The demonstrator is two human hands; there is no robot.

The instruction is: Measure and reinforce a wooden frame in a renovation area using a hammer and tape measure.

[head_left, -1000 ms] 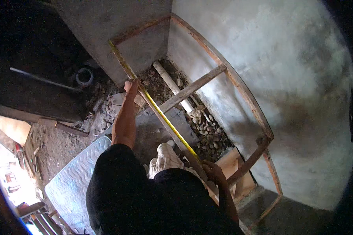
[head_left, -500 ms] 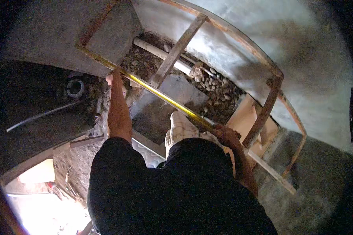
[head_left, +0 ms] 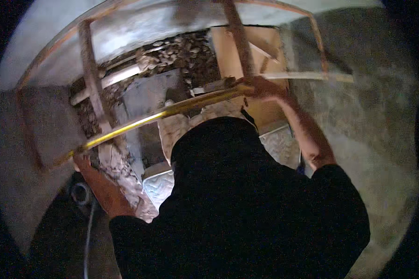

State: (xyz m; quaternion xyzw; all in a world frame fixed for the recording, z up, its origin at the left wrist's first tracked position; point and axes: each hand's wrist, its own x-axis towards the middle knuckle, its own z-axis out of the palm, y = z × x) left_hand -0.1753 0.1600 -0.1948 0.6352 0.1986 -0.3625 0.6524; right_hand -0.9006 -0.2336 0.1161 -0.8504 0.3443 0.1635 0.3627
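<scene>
A yellow tape measure (head_left: 139,122) is stretched along the near rail of a wooden frame, sloping from lower left to upper right. My left hand (head_left: 82,160) is closed at the tape's left part, against the rail; motion blur softens its fingers. Far to the right, my right hand (head_left: 261,88) is wrapped round the tape's other end, beside the place where a wooden crossbar (head_left: 239,44) meets the rail. The tape's case is hidden in that hand. Another crossbar (head_left: 91,69) crosses nearer my left hand.
Beyond the rail lie loose stones (head_left: 191,51), a white pipe (head_left: 121,76) and a grey slab (head_left: 149,90). A plywood panel (head_left: 267,109) and a pale wood strip (head_left: 307,76) are at right. A round pipe end (head_left: 81,193) and a thin rod (head_left: 88,242) are at lower left.
My view has turned, so the tape and frame now slope the opposite way. My right arm now reaches out more in view; both hands stay at the tape.
</scene>
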